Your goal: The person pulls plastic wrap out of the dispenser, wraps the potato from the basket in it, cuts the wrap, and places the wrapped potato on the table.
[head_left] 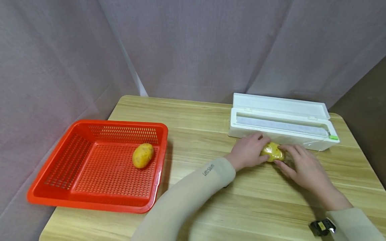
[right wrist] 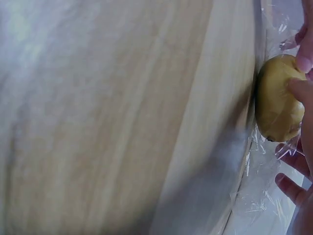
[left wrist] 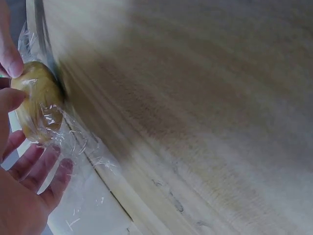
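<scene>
A yellow potato [head_left: 272, 152] lies on the table in front of the cling film box, with clear cling film [left wrist: 80, 142] around it and spreading loosely past its ends. My left hand [head_left: 249, 150] holds its left end between thumb and fingers. At the other end, the thumb and fingers of my right hand [head_left: 306, 167] grip it. Both wrist views show the wrapped potato [right wrist: 279, 100] between the fingertips, partly covered by them. Just behind the hands stands the white cling film box [head_left: 280, 134], lid up, its roll visible inside.
On the left of the table sits a red plastic basket [head_left: 98, 209] with perforated sides. Inside it, near its right wall, is another potato [head_left: 143, 155]. Grey curtains [head_left: 196, 50] hang behind the wooden table [head_left: 193, 134].
</scene>
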`<control>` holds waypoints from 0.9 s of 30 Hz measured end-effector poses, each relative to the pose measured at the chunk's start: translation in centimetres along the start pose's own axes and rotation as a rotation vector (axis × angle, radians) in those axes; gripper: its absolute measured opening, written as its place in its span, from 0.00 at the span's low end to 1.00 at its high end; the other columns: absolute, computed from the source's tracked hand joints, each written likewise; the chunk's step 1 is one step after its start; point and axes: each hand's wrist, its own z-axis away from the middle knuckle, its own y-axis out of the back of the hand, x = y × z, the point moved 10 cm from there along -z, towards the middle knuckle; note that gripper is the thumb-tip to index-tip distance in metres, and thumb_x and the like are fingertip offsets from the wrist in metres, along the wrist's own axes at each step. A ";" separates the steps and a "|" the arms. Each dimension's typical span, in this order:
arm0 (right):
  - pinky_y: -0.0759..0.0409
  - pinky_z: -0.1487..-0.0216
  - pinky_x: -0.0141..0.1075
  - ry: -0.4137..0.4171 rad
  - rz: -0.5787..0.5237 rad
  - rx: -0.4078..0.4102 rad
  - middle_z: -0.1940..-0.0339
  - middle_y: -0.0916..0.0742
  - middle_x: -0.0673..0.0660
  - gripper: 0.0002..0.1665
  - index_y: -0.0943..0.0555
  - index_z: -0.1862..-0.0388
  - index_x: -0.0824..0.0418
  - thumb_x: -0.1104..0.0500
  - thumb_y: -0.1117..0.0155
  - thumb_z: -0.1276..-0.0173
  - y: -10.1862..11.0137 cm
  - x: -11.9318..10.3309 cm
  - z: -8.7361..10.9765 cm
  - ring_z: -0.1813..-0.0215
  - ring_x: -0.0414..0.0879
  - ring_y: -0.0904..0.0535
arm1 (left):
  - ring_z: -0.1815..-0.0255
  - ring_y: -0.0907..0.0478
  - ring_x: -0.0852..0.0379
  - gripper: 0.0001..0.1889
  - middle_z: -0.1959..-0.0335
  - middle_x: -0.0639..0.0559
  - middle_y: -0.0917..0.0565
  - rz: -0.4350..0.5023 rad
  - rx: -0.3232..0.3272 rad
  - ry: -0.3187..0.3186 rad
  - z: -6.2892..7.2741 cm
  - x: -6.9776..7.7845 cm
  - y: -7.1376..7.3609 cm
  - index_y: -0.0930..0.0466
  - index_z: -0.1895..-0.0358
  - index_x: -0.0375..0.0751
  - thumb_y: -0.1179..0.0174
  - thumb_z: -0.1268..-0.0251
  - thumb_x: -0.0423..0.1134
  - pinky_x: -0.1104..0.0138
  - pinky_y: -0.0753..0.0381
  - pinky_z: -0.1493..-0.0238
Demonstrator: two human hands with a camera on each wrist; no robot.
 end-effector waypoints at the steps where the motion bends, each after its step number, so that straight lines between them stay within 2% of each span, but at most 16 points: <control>1: 0.24 0.47 0.65 -0.010 -0.012 0.001 0.46 0.16 0.67 0.36 0.22 0.36 0.67 0.58 0.17 0.40 0.1 0.0 0.0 0.45 0.67 0.20 | 0.47 0.25 0.66 0.28 0.40 0.60 0.23 0.007 0.004 0.000 0.0 -0.1 0.1 0.26 0.27 0.59 0.38 0.24 0.62 0.73 0.21 0.50; 10: 0.26 0.43 0.68 -0.104 -0.068 -0.008 0.40 0.16 0.69 0.34 0.23 0.33 0.65 0.58 0.20 0.34 0.6 0.8 0.2 0.40 0.70 0.21 | 0.44 0.24 0.65 0.25 0.38 0.60 0.23 0.030 -0.015 -0.005 -0.2 -0.6 1.0 0.21 0.31 0.57 0.37 0.24 0.61 0.73 0.22 0.44; 17: 0.26 0.47 0.70 -0.208 -0.145 -0.046 0.42 0.16 0.72 0.30 0.24 0.32 0.66 0.56 0.26 0.26 0.5 2.1 0.4 0.44 0.71 0.20 | 0.44 0.24 0.65 0.17 0.40 0.59 0.22 0.103 0.013 0.014 -0.1 -1.1 1.7 0.17 0.37 0.56 0.37 0.22 0.54 0.75 0.23 0.44; 22: 0.23 0.48 0.53 -0.263 -0.200 -0.046 0.42 0.15 0.70 0.28 0.23 0.32 0.67 0.56 0.28 0.24 0.8 2.8 0.3 0.45 0.63 0.19 | 0.46 0.23 0.65 0.12 0.44 0.59 0.20 0.142 0.058 0.003 0.0 -1.5 2.8 0.14 0.41 0.54 0.38 0.21 0.48 0.77 0.23 0.45; 27: 0.26 0.50 0.30 -0.291 -0.261 -0.028 0.43 0.14 0.69 0.25 0.22 0.32 0.67 0.59 0.29 0.23 1.3 3.5 0.5 0.45 0.37 0.22 | 0.50 0.21 0.65 0.11 0.47 0.59 0.19 0.127 0.116 -0.021 0.2 -1.7 4.1 0.13 0.44 0.53 0.39 0.22 0.41 0.76 0.22 0.48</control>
